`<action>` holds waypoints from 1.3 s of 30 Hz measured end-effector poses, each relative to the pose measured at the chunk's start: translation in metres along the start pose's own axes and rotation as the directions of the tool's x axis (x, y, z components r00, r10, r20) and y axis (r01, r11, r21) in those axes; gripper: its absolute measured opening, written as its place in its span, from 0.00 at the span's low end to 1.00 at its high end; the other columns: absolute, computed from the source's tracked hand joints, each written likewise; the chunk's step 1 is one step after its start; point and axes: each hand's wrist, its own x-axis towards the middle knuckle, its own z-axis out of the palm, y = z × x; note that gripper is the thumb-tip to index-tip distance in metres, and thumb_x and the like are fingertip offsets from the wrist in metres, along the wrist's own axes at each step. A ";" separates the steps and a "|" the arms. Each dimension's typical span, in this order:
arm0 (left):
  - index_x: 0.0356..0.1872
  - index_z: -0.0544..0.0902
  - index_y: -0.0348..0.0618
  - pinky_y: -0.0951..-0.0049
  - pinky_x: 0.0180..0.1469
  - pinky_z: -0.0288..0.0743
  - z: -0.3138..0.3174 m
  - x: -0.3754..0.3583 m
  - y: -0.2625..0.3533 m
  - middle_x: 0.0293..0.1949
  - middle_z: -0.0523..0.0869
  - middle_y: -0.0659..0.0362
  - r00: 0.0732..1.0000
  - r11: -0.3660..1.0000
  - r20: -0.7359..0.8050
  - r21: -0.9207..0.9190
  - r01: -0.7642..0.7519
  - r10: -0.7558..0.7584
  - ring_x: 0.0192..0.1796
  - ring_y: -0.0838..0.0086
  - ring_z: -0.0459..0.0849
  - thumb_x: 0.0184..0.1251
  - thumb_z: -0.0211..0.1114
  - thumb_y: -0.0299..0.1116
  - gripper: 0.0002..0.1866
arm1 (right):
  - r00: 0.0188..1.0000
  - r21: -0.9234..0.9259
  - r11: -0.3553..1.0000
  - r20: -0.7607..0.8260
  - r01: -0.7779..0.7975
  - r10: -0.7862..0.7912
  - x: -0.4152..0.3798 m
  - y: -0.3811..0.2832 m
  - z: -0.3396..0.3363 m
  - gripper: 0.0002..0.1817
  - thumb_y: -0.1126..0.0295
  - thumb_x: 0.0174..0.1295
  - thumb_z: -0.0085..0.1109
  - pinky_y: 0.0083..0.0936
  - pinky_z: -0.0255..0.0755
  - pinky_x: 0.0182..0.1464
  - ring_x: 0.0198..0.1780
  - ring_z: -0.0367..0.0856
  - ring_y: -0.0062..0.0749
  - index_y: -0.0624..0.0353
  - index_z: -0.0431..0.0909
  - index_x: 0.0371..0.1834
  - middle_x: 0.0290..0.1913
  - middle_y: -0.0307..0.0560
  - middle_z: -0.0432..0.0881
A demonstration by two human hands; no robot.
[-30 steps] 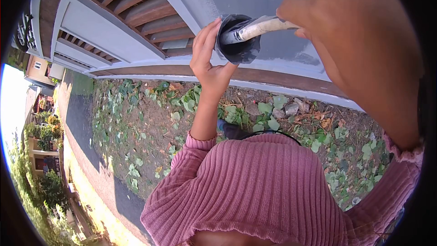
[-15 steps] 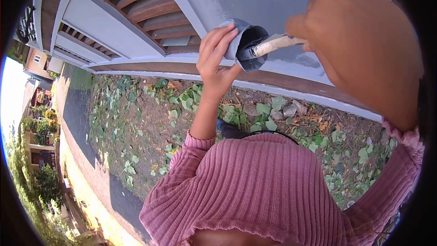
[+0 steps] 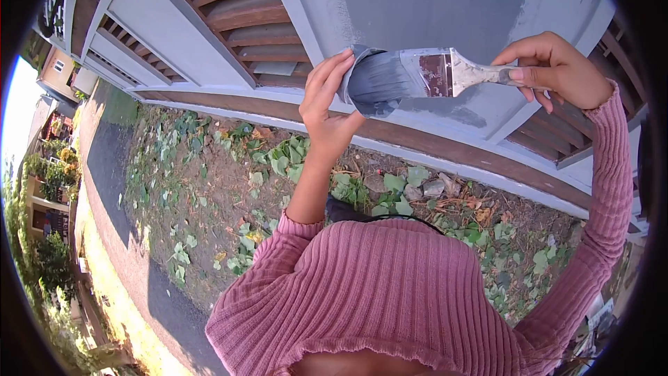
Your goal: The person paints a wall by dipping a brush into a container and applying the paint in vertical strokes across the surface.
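Observation:
My left hand [image 3: 325, 104] is wrapped round a grey paint-coated cup [image 3: 362, 56], its mouth tilted toward the right. In my right hand [image 3: 553, 73] is a wide flat paintbrush [image 3: 435, 73], gripped near the end of its pale, paint-smeared handle. Grey paint covers the bristles, which lie across the cup's mouth against its rim. A dark label wraps the brush's ferrule. Behind both hands stands a wall panel [image 3: 431, 7] with darker grey paint over its middle and lighter grey at its edges.
Brown slatted louvres [image 3: 240, 10] flank the panel, above a brown and pale base rail [image 3: 473, 143]. Leafy plants, stones [image 3: 435, 188] and dry leaves cover the soil below. A paved path [image 3: 132, 237] runs along the left, with houses beyond.
My right hand has drawn back to the right, and the brush has come out from deep in the cup to its rim. Its broad face now shows. My left hand still holds the cup.

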 end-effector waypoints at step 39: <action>0.48 0.76 0.36 0.66 0.57 0.65 -0.124 -0.119 -0.008 0.49 0.78 0.51 0.784 0.734 -0.163 0.278 0.619 -0.599 0.54 0.61 0.75 0.29 0.67 0.21 0.32 | 0.862 0.799 0.322 -0.478 0.507 -0.172 0.234 -0.082 0.082 0.15 0.58 0.69 0.31 0.10 0.45 0.10 0.14 0.51 0.11 0.56 0.64 0.44 0.28 0.33 0.62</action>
